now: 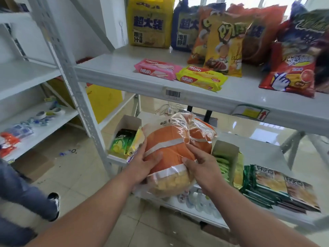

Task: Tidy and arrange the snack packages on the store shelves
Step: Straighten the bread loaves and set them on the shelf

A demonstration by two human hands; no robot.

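Below the upper shelf (pixel 195 97), the left hand (pixel 142 164) and right hand (pixel 203 166) are gripping an orange snack bag (pixel 170 150) from both sides, fingers (pixel 191 147) curled against its wrapper, holding it above the lower shelf (pixel 258 150) between two open cartons.

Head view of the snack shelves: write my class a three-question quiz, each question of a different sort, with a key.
1. True or false: both hands hold the orange puff bag.
2. Which wafer pack lies nearer the shelf post: A) pink wafer pack B) yellow wafer pack?
3. Fill in: on the upper shelf, the big yellow bag stands ____.

Key: 1 true; 2 A; 3 upright.
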